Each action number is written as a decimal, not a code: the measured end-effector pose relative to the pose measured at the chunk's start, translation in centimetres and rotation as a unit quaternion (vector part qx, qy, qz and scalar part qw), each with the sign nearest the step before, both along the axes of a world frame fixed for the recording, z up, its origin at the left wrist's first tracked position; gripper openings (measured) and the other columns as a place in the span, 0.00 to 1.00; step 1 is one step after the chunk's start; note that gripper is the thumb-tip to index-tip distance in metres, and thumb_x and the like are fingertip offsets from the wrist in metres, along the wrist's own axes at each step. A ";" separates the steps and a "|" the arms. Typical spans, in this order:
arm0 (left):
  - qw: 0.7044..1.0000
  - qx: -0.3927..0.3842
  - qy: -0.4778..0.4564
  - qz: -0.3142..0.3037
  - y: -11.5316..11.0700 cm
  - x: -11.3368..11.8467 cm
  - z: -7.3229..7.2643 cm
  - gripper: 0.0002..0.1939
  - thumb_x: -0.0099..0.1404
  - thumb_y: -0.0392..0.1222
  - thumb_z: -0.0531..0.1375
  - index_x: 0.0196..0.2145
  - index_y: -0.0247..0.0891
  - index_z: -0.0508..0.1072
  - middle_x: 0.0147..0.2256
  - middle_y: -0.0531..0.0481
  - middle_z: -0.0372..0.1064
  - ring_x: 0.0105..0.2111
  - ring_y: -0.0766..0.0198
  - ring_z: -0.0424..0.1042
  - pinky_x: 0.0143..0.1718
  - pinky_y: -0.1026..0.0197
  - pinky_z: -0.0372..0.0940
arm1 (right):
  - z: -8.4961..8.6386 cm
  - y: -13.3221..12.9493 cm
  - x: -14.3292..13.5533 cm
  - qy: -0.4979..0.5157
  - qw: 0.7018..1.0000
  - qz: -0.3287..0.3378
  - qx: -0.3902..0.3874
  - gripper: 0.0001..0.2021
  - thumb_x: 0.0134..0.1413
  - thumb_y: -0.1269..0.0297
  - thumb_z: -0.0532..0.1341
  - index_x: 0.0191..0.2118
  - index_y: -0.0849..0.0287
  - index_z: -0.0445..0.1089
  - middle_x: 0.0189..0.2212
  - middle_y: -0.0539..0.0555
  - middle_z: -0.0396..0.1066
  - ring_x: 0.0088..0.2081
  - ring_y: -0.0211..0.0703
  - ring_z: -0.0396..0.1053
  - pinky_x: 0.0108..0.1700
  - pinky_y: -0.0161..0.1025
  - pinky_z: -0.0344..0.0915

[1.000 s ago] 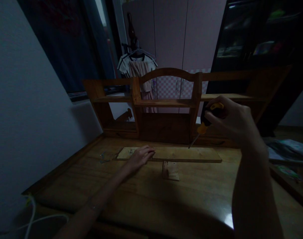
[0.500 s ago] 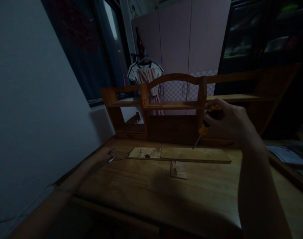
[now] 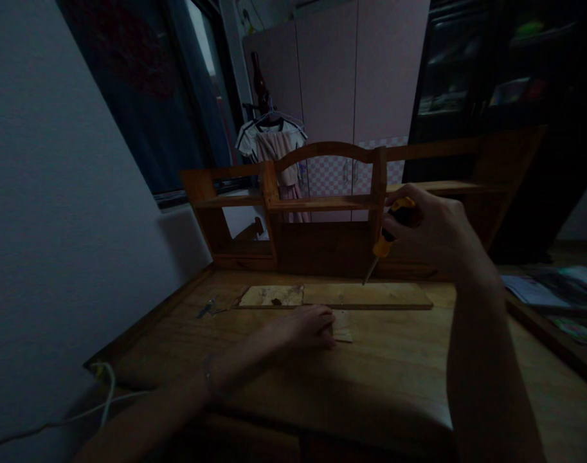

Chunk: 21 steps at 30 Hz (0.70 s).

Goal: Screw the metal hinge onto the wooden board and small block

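Observation:
My right hand [image 3: 428, 225] is wrapped round the yellow and black handle of a screwdriver [image 3: 382, 244], its metal tip pointing down above a long flat board [image 3: 370, 295]. The board lies on the wooden desk, its left part rough and stained. Just in front of it is a small wooden piece [image 3: 342, 326]. My left hand [image 3: 315, 326] rests at the left edge of that piece and covers part of it; its fingers are bent, and whether they grip the piece is unclear. Small metal parts [image 3: 207, 308] lie to the left of the board.
A wooden shelf unit [image 3: 322, 204] stands along the back of the desk. Papers and plastic packets [image 3: 539, 289] are at the right, behind a raised wooden edge. A pale cable [image 3: 108, 392] hangs at the lower left. Clothes hang in front of a pink cupboard [image 3: 329, 83].
My left hand has moved right, from the small metal parts to the small wooden piece. My right hand still holds the screwdriver above the board. The view has shifted slightly.

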<state>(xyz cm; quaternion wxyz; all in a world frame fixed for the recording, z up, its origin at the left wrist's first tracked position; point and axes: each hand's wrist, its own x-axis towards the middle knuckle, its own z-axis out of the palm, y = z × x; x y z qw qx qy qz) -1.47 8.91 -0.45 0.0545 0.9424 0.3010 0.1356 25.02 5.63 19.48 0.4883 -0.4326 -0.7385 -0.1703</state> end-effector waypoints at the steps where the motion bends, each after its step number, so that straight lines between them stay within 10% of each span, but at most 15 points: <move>1: 1.000 0.009 0.015 -0.006 0.4 0.4 -0.2 0.19 0.60 0.54 0.62 0.42 0.38 0.72 0.45 0.44 0.68 0.43 0.58 0.70 0.42 0.61 0.63 | 0.0 0.0 0.0 0.002 1.000 0.002 0.007 0.13 0.51 0.60 0.62 0.43 0.57 0.70 0.30 0.51 0.71 0.29 0.38 0.66 0.33 0.35 0.57; 8: 0.985 0.050 0.160 0.038 0.7 2.1 1.2 0.14 0.62 0.51 0.58 0.36 0.36 0.72 0.33 0.42 0.71 0.27 0.57 0.70 0.23 0.60 0.55 | 0.0 -0.2 -0.9 -0.003 1.000 0.022 0.009 0.11 0.51 0.61 0.61 0.41 0.56 0.69 0.30 0.49 0.70 0.30 0.39 0.66 0.33 0.35 0.59; 14: 0.958 0.174 0.213 -0.082 -0.3 3.0 2.1 0.07 0.62 0.34 0.57 0.37 0.32 0.73 0.34 0.36 0.71 0.32 0.52 0.71 0.26 0.54 0.58 | 0.3 -1.1 -1.5 -0.010 1.000 0.023 0.001 0.11 0.54 0.59 0.60 0.43 0.55 0.68 0.32 0.51 0.71 0.30 0.42 0.68 0.34 0.38 0.61; 21: 0.981 0.160 0.033 0.100 -3.8 -1.0 1.7 0.18 0.66 0.37 0.56 0.53 0.34 0.67 0.42 0.42 0.73 0.39 0.54 0.74 0.39 0.54 0.69 | 0.5 -3.1 -4.0 0.024 0.998 0.045 0.037 0.20 0.52 0.56 0.65 0.48 0.57 0.63 0.40 0.54 0.72 0.37 0.45 0.72 0.36 0.38 0.65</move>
